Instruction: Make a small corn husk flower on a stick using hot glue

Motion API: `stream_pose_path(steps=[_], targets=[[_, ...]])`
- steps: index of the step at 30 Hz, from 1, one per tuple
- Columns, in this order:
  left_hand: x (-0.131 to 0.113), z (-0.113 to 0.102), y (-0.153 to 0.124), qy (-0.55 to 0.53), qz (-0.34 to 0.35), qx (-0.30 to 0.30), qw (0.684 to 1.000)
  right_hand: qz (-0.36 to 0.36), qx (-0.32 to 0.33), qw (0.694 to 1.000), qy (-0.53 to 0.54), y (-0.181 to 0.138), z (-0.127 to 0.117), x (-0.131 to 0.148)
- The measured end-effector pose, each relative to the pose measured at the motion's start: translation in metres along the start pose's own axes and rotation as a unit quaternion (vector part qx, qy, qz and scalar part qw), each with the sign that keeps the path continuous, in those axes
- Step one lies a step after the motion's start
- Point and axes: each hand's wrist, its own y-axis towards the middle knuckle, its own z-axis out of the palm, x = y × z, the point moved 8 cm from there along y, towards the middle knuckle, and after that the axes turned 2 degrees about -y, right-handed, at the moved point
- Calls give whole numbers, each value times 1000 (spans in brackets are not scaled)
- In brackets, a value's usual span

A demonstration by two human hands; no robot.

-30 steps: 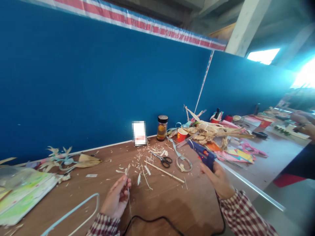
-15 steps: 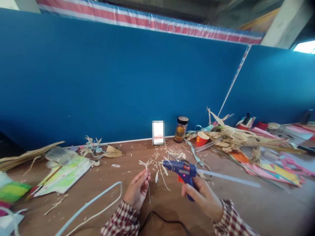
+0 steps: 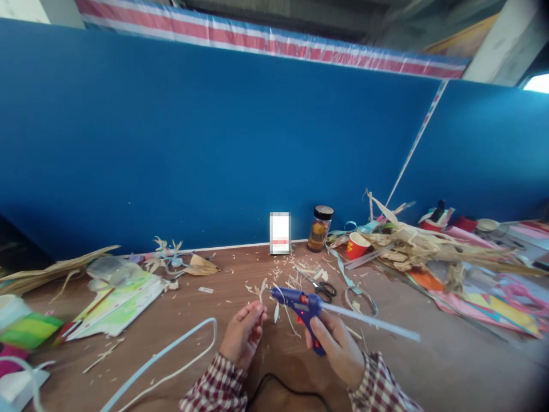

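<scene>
Between the closed fingertips of my left hand (image 3: 246,332) is a small flower-like piece of pale dried husk (image 3: 261,292), its thin petals spread upward. My right hand (image 3: 337,343) wraps round the handle of a blue hot glue gun (image 3: 298,300) with an orange trigger and a lit red light. A long translucent glue stick (image 3: 373,321) juts from the gun's back. The nozzle points left, right beside the husk flower; whether it touches cannot be made out. Behind the gun lie black-handled scissors (image 3: 325,290).
Husk scraps litter the brown table (image 3: 171,320). A lidded jar (image 3: 320,229) and red paper cup (image 3: 357,246) stand near the blue partition. Dried husks (image 3: 420,246) pile up at right. Painted paper (image 3: 124,306) lies left; a black cord (image 3: 287,383) curves in front.
My right hand has brought the glue gun leftward, so its nozzle is closer to the husk flower. The scissors behind the gun now show more. The view has shifted slightly.
</scene>
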Motion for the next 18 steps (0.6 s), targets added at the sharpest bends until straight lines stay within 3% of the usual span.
stream_pose_path(steps=[9,18], targets=[[0,-3,3,-2,16,2,1000,22,-1,1000,7,-6,0,-15],[-18,25,-23,18,101,103,989,-26,-189,975,116,-18,-33,-17]])
